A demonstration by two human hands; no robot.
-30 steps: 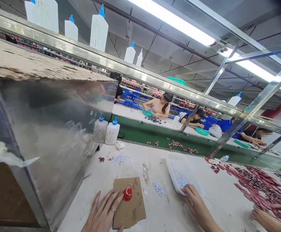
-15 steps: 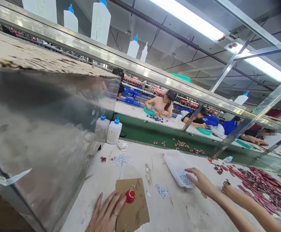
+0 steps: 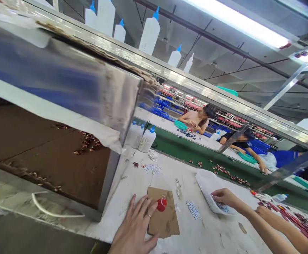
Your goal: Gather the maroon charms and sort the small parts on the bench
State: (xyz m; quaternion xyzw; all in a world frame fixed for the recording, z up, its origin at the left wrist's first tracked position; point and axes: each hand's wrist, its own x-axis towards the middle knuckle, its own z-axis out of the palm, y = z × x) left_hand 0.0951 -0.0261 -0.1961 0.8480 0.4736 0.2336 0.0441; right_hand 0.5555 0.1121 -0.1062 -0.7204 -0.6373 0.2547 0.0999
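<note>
My left hand [image 3: 138, 224] lies palm down at the left edge of a piece of brown cardboard [image 3: 167, 225]. Its fingers are spread, with a ring on one of them, and it holds nothing. Close by its fingertips, a small red cap-like cup [image 3: 161, 204] sits on the cardboard; whether they touch is unclear. Small pale blue pieces form a pile [image 3: 193, 210] to the right of the cardboard and another pile [image 3: 152, 169] behind it. My right hand is out of view.
At right, a co-worker's hand [image 3: 224, 197] reaches into a white tray [image 3: 204, 181] of small pieces. White bottles [image 3: 147, 139] with blue tips stand at the back. A metal oven-like box [image 3: 117, 95] rises at left. Dark red pieces [image 3: 302, 225] lie far right.
The view has swung left and down, so the metal box's opening with dark red pieces shows. The co-worker's fingers have gone down into the tray. My left hand stays by the red cup.
</note>
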